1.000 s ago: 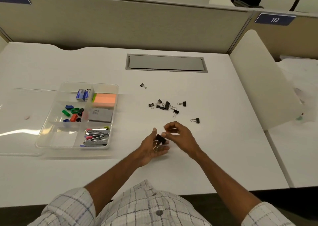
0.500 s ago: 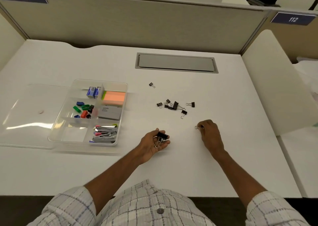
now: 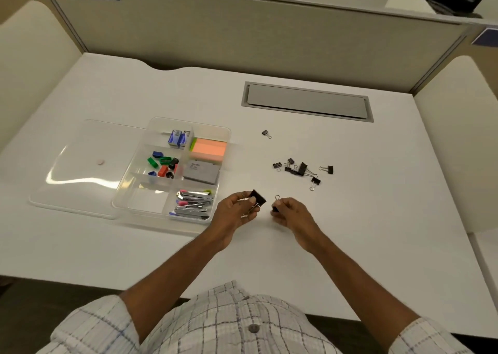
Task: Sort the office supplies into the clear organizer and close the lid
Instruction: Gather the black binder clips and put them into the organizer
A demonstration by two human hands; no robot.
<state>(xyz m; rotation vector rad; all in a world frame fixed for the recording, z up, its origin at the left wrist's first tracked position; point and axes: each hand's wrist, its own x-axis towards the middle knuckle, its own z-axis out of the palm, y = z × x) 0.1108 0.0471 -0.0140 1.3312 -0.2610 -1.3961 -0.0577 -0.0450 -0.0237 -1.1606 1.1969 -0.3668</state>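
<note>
My left hand [image 3: 234,213] holds black binder clips [image 3: 258,198] just right of the clear organizer [image 3: 225,135]. A few centimetres to its right, my right hand [image 3: 291,213] pinches a small black binder clip [image 3: 275,208] with its wire loop sticking up. More black binder clips [image 3: 299,168] lie in a loose cluster further back on the white desk [image 3: 377,219], and one single clip [image 3: 266,133] sits apart behind them. The organizer holds staple boxes, sticky notes, coloured sharpeners, a grey pad and staplers. Its clear lid [image 3: 80,165] lies flat to its left.
A grey cable hatch [image 3: 307,102] is set into the desk at the back. Beige partition walls stand behind and on both sides. The organizer's front left compartment holds nothing I can see.
My right hand reached out to the right, picked a small clip off the desk and came back beside my left hand. The view has shifted left.
</note>
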